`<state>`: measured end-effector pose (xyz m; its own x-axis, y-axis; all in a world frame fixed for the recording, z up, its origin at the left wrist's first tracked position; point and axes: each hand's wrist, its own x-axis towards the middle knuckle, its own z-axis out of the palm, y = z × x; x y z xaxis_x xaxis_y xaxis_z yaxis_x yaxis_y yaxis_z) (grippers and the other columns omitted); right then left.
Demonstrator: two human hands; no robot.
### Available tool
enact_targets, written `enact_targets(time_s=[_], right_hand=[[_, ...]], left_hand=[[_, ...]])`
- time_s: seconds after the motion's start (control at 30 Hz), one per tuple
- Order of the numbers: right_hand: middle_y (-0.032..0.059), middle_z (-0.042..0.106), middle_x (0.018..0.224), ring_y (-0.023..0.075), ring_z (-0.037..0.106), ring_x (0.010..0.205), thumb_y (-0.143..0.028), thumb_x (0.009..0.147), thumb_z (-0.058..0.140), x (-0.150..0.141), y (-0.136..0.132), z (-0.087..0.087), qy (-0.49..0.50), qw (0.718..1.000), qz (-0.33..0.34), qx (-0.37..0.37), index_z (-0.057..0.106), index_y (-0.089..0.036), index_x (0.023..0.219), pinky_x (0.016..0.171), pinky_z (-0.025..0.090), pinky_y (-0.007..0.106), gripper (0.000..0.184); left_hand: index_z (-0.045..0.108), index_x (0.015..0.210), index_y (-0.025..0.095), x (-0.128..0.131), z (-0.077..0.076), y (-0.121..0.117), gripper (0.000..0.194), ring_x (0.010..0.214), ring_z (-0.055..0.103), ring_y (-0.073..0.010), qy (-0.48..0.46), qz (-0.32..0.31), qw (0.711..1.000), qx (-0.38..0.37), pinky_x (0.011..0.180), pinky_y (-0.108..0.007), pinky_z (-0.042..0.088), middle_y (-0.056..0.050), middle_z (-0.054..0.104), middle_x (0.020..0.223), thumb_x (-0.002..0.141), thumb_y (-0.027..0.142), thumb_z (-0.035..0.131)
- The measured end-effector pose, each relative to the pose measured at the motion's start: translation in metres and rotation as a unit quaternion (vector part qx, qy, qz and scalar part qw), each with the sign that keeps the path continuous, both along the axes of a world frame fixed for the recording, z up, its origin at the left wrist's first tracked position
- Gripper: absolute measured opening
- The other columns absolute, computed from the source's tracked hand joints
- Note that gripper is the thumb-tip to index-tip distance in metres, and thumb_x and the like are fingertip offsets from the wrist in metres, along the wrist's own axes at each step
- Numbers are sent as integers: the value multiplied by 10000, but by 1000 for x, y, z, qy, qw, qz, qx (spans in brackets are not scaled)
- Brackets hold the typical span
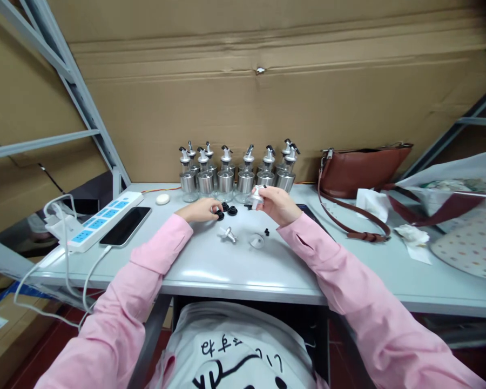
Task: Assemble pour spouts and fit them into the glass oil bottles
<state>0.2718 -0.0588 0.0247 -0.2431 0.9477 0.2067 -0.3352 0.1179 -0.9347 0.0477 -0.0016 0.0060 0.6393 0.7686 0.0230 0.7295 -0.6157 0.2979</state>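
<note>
Judging by the row of capped bottles (pixel 235 175) already standing along the back of the desk (pixel 210 265), I am watching the right hand (pixel 276 204) pinching a white spout (pixel 256 195) while the left hand (pixel 202 209) is closing on a black ring (pixel 219 215), with loose spouts (pixel 228 234) lying between them.
</note>
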Motion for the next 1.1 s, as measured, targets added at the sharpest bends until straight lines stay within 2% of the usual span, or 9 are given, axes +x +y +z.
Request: enact_targets(time_s=[0.13,0.23,0.33,0.5,0.63,0.73,0.87,0.97,1.1], right_hand=[[-15,540,551,75,481,477,-429,594,746,0,-1,-1,-22,1000,-1,18,591,-153,650,464,403,225,322],[-13,547,572,72,473,488,-480,586,749,0,0,-2,-30,999,-8,37,588,-160,634,465,401,226,361],[-18,549,580,66,460,491,-498,563,761,0,-1,-3,-27,999,-10,45,611,-165,645,471,398,223,375],[-20,548,574,68,464,506,-503,547,768,-2,-4,-3,-35,998,-2,47,638,-166,662,495,405,221,380],[-14,566,604,78,496,551,-488,534,780,-4,-8,-1,-43,998,17,45,644,-172,652,516,420,214,363],[-5,584,603,82,498,532,-501,541,770,-4,-10,1,-34,998,24,46,654,-172,655,513,427,224,366],[0,586,579,90,508,502,-504,541,766,-2,-9,1,-21,998,34,40,653,-163,644,508,443,242,373],[-1,595,578,90,515,489,-497,543,767,-2,-7,1,-19,998,44,36,652,-163,644,504,453,245,368],[-4,606,576,91,528,494,-489,538,775,-2,-6,0,-20,998,49,35,661,-166,645,513,463,242,359]], left_hand=[[630,879,148,7,0,-5,220,635,498,-120,-25,-13,999,27,612,-228,390,-17,590,769,675,191,559],[579,862,152,15,1,-16,193,623,486,-114,-111,-29,991,67,590,-226,389,-1,571,748,673,184,552],[518,886,164,26,4,-33,178,604,482,-104,-200,-46,968,145,602,-234,399,11,550,745,714,209,532],[473,824,171,38,1,-50,136,609,495,-123,-204,-108,924,306,691,-290,408,5,536,678,818,306,490],[462,815,178,40,-3,-51,192,620,520,-130,-205,-133,900,362,658,-291,410,-12,569,688,876,359,442],[461,865,175,40,-4,-51,168,607,533,-118,-224,-158,874,402,646,-284,417,-19,606,729,880,342,464],[443,949,181,39,-5,-51,100,564,519,-81,-263,-168,848,428,644,-263,440,-40,636,870,879,248,468],[438,1002,183,39,-7,-51,159,561,515,-66,-306,-179,828,433,646,-244,463,-45,626,913,859,212,501],[431,1048,170,39,-9,-54,247,646,553,-86,-337,-182,832,401,648,-228,485,-54,610,912,810,143,490]])
